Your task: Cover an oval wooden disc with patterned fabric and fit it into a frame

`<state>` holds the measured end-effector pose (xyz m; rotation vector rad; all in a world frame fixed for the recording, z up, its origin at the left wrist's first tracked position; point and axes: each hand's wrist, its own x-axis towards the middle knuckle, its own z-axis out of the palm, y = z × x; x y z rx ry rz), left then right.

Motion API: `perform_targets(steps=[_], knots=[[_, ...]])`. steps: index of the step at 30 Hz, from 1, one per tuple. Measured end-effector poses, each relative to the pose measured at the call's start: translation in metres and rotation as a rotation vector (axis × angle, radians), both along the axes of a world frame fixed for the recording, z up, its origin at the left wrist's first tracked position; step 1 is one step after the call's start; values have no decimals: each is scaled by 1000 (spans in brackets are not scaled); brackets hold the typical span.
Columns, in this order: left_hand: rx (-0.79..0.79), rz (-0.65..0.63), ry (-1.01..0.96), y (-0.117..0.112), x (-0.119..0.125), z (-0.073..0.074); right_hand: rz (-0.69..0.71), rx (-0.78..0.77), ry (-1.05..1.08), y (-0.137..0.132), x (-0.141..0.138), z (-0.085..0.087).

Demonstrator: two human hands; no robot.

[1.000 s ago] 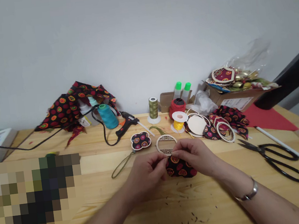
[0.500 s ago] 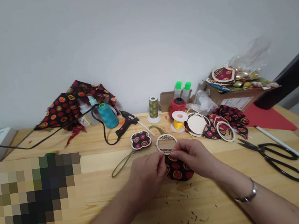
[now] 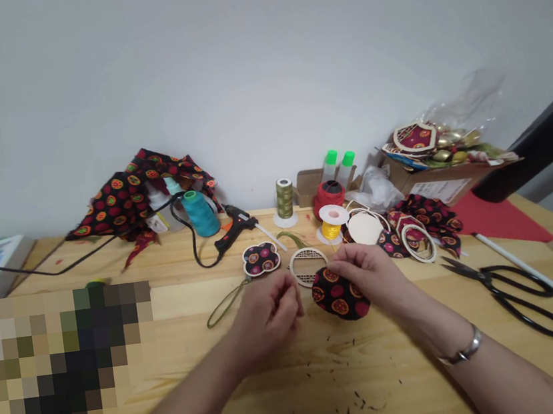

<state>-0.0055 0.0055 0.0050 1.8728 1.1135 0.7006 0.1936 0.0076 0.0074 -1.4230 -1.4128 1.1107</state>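
My right hand [image 3: 373, 277] grips a round black fabric piece with red and orange dots [image 3: 339, 293] by its top edge, just above the wooden table [image 3: 278, 381]. My left hand [image 3: 270, 315] hovers a little to the left of the piece, fingers curled together in a loose pinch; whether anything is in them is hidden. Behind the hands lie a round wooden lattice ring [image 3: 307, 267] and a clover-shaped fabric ornament [image 3: 261, 259] with a green cord loop [image 3: 225, 302].
Black scissors [image 3: 514, 295] and a white pen [image 3: 515, 263] lie at the right. A glue gun [image 3: 234, 232], thread spools [image 3: 284, 199], fabric scraps [image 3: 134, 194], wooden rings [image 3: 417, 243] and a cardboard box [image 3: 444, 176] line the back. A blurred patch covers the left.
My left hand has let go of the fabric piece and drawn slightly left. My right hand has lifted the piece and turned it, so its patterned face shows.
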Motion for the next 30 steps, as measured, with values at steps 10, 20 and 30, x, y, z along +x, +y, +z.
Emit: perform_targets(steps=[10,20,30], knots=[[-937,-286,-425,-11,11,-8,-107,265,-9,-6,-1,-2],[-881,-33,-962,1,8,-5,178,588,-55,-14,0,6],[-860,-97,-894,3,8,-5,113,-139,285,0,-6,-10]])
